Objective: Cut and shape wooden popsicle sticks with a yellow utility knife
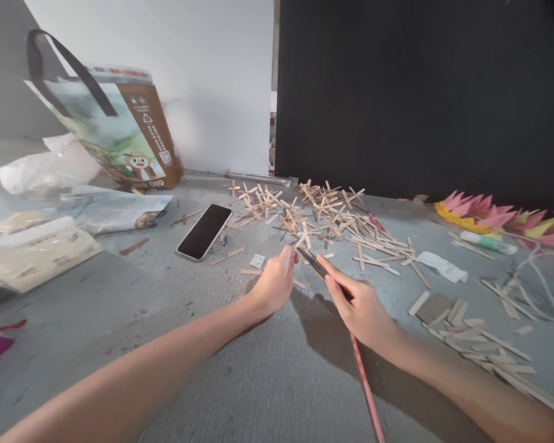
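My left hand (277, 278) is closed, pinching a small pale wooden stick (300, 242) at its fingertips. In my right hand (362, 307) is a dark utility knife (321, 267) with a touch of yellow, its blade end pointing up and left, at or close to the stick. Whether blade and stick touch, I cannot tell. Under my right hand a pink pencil (365, 384) lies on the grey table (231, 381). Just beyond both hands spreads a pile of crossed wooden sticks (323, 206).
A smartphone (205, 232) lies left of the pile. Further left are a printed carrier bag (120, 132) and a plastic-wrapped tissue pack (41, 252). At right are loose flat sticks (475, 344), a glue tube (488, 242), a white cable (547, 283) and pink-yellow folded paper (477, 212).
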Demonstrator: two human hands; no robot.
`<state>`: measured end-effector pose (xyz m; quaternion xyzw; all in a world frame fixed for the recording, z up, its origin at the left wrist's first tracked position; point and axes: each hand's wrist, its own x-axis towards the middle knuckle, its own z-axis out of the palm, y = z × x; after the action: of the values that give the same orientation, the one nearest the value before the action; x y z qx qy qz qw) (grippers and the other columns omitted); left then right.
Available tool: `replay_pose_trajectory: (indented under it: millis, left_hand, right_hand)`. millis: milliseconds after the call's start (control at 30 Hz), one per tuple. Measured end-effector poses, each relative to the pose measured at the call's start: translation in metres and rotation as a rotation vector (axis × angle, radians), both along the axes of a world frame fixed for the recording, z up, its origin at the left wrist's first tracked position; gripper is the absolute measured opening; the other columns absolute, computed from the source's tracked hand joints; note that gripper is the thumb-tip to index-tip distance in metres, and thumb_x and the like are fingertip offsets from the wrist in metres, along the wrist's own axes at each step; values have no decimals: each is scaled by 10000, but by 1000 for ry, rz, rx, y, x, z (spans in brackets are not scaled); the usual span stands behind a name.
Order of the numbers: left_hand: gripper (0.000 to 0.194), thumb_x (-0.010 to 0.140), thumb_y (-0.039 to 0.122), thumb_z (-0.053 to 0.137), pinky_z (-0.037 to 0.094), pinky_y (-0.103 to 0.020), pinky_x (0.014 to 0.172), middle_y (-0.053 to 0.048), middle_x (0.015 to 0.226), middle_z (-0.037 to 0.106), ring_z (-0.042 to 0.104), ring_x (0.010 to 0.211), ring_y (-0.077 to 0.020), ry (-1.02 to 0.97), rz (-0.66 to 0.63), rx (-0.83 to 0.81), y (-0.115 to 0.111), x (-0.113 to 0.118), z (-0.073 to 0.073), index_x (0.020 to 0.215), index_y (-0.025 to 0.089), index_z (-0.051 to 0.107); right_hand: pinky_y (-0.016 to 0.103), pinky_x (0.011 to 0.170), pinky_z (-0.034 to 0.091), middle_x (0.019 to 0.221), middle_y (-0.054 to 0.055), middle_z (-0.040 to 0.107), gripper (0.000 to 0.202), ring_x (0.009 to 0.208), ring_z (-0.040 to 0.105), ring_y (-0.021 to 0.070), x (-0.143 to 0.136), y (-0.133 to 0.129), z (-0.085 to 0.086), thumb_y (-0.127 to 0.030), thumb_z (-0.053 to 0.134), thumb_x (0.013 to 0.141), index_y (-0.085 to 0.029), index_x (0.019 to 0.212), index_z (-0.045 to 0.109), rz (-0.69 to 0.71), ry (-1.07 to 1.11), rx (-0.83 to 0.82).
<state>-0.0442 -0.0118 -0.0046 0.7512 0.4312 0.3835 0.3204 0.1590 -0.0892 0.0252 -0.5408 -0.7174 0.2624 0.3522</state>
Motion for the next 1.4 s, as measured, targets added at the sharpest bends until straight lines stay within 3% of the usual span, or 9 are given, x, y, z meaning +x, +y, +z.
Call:
replay_pose_trajectory:
  millis: [367,600,767,967,1200,1400]
  left_hand:
    - [195,1053,265,315,268,-256,584,52,662,427,373,566,-124,-20,4,-24,-1,1,0,898,220,425]
    - [269,1080,338,270,275,-263,586,61,629,381,354,555,-127,-60,14,-59,-1,3,0,879,222,406]
    - [343,1091,425,248,276,-264,571,61,615,381,349,541,-123,-129,17,-100,-2,5,-1,872,220,415]
    - [421,1080,536,267,300,-252,564,56,637,387,349,557,-113,-284,-16,-170,2,7,-7,854,217,422]
    - [406,1073,559,304,275,-249,552,76,632,301,298,552,-107,-368,-56,-226,2,9,-7,876,221,416]
    - [423,1064,585,303,269,-246,542,70,643,316,296,554,-106,-373,-56,-241,2,9,-8,887,221,423]
  right_hand:
    - [239,443,217,633,-52,326,583,517,241,109,-5,-2,10,-486,477,1042,-220,1559,520,-24,190,-201]
    - [192,307,289,636,-87,363,701,368,244,51,-13,-4,12,-581,539,992,-256,1604,433,-33,513,-441]
    - [177,278,321,642,-89,402,749,367,274,51,-15,-1,15,-554,631,946,-265,1606,424,-12,662,-514]
    - [125,290,251,636,-85,424,666,400,195,36,-9,7,13,-453,691,932,-292,1549,499,11,862,-643]
    - [158,295,343,675,-72,443,636,411,256,42,-8,8,5,-521,647,958,-309,1544,518,-9,695,-467]
    - [164,300,344,658,-81,436,655,407,255,44,-7,7,3,-517,646,959,-301,1559,498,-11,720,-394]
